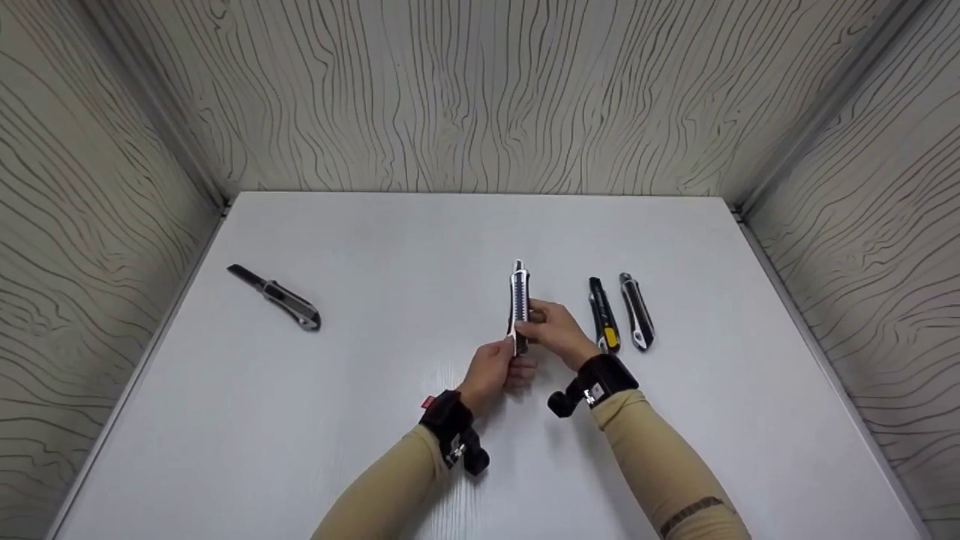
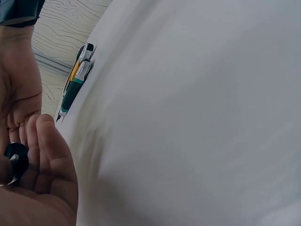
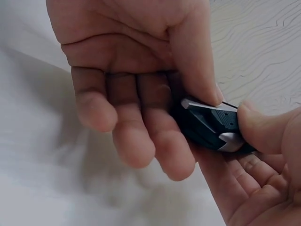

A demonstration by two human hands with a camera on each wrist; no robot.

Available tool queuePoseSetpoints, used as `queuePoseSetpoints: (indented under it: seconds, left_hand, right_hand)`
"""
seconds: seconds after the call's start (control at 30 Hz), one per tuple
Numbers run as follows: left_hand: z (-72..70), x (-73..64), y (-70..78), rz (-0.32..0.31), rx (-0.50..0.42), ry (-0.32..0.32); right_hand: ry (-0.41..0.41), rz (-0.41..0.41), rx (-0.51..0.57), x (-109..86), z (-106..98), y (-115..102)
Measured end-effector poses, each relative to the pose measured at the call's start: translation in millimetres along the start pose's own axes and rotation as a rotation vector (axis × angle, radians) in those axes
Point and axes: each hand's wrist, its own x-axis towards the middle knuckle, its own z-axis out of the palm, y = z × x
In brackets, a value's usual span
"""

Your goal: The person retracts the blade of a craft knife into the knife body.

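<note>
A silver-and-black utility knife [image 1: 519,296] is held above the middle of the white table, its tip pointing away from me. My left hand [image 1: 491,371] pinches its near end between thumb and fingers. Higher up the handle, my right hand [image 1: 559,330] grips it from the right side, thumb across the front. In the right wrist view, the dark end of the knife [image 3: 214,125] shows between both thumbs and fingers. The left wrist view shows only a small dark part of the knife [image 2: 18,160] beside the left fingers; the rest is hidden.
A black utility knife with a yellow part [image 1: 611,337] and a silver-and-black one [image 1: 637,311] lie right of my hands. Another utility knife [image 1: 292,304] lies far left on the table [image 1: 360,247]. Wood-patterned walls [image 1: 480,97] enclose the back and sides.
</note>
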Motion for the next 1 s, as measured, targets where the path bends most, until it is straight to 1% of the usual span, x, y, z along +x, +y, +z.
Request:
queuePoseSetpoints:
  seconds: [0.1,0.2,0.37,0.5,0.73,0.9,1.0]
  left_hand:
    - [6.6,2.5,1.0,-0.016,0.028,-0.02]
    - [14.1,5.2,0.9,-0.019,0.056,-0.035]
    - [26.6,8.2,1.5,-0.04,0.073,-0.047]
    - [35.1,9.7,0.7,-0.052,0.081,-0.062]
    - [38.5,10.5,0.8,-0.062,0.084,-0.064]
    - [39.4,10.4,0.6,-0.062,0.076,-0.088]
    - [38.1,9.1,1.4,-0.059,0.092,-0.092]
  right_hand:
    - [0.01,0.01,-0.019,-3.8,-9,1]
    - [0.012,0.002,-0.032,-8.6,-18,3]
    - [0.032,0.004,-0.043,-14.1,-31,7]
    - [0.064,0.02,-0.057,-17.5,-39,11]
    - [0.086,0.015,-0.054,-18.0,-41,12]
    - [0.127,0.019,-0.047,-17.5,-43,14]
    - [0.161,0.043,-0.058,-17.3,-44,15]
